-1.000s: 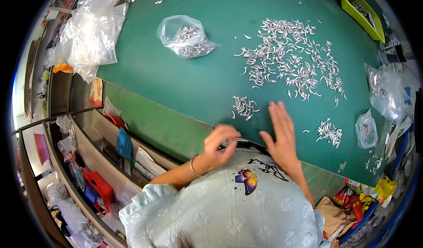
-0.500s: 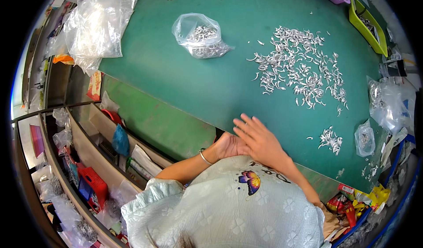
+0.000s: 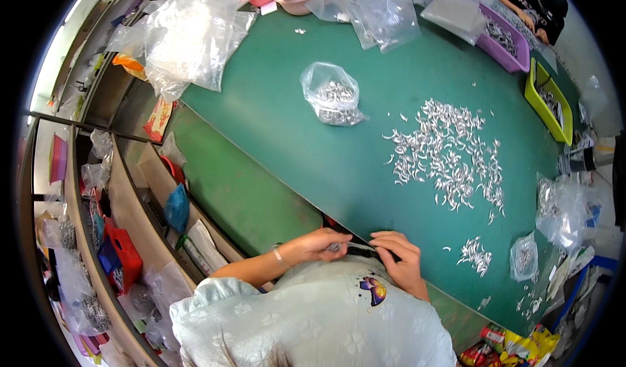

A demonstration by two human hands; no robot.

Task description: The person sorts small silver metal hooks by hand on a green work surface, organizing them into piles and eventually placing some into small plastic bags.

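Note:
My left hand is closed at the table's front edge, its fingertips pinched around something small and greyish that I cannot make out. My right hand lies just to the right, fingers bent together over the edge; what they grip, if anything, is hidden. Between the hands a dark strip shows by the front of my pale shirt. On the green table lies a wide spread of small curved silvery pieces. A smaller heap of the pieces sits nearer my right hand. A clear plastic bag holding more stands farther back.
Clear bags lie at the far left. A purple basket and a yellow-green basket hold metal parts, with another person behind them. Small filled bags rest at the right edge. Drawers with bags stand at left.
Both hands have dropped to the table edge and come apart. My spread right fingers have bent, and my left fingers have closed. The view has shifted, showing more of the table's far side.

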